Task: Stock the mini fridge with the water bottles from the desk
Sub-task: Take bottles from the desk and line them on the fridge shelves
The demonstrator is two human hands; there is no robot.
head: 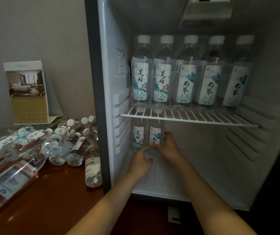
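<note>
Clear plastic water bottle [154,136] stands upright, cap hidden behind the wire shelf [195,118], in the mini fridge [107,82] lower compartment, just beside a second bottle [137,136]. The right hand [169,146] wraps its label; the left hand [140,161] curls at its base, contact unclear. Five bottles [186,73] stand upright on the shelf above. Loose bottles [51,141] lie heaped on the desk [51,192], some cut off.

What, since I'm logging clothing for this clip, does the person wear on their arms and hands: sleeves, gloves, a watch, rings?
Nothing shows. The left forearm and right forearm are bare up to the frame's lower edge, with no sleeve in view. Neither wrist carries a watch or band. The left hand and right hand are ungloved; no ring shows, though the light is dim.
</note>
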